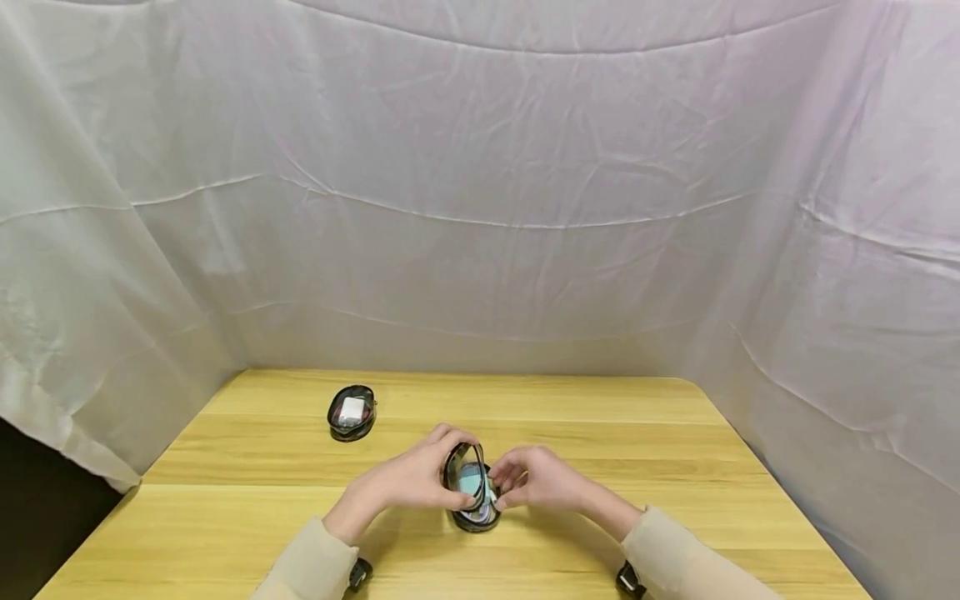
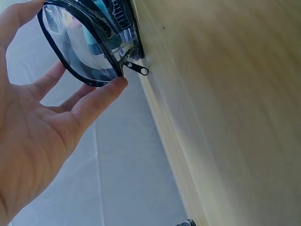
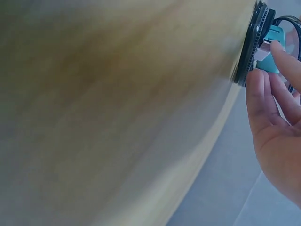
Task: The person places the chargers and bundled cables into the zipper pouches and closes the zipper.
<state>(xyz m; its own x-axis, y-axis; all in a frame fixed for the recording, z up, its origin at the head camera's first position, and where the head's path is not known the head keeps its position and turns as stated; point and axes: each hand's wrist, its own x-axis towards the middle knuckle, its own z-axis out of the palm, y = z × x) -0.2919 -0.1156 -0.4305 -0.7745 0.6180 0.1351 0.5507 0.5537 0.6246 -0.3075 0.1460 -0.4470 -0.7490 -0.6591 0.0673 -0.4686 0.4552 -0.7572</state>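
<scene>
Wood-grain table [image 1: 600, 417], clear pouch [image 1: 468, 485] near front, second pouch [image 1: 351, 425] (black-edged) farther left.

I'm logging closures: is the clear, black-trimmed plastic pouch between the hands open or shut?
Open: the pouch has its clear lid raised by the left hand.

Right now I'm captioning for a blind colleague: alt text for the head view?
A person's left hand holds open a clear, black-edged pouch, the right hand at its opening; a similar pouch lies farther back on the wooden table.

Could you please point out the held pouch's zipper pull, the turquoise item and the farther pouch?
Zipper pull [image 2: 137, 68]: left wrist view, tab's middle.
Turquoise item [image 3: 274, 35]: right wrist view, upper part.
Farther pouch [image 1: 351, 434]: head view, near edge.
</scene>
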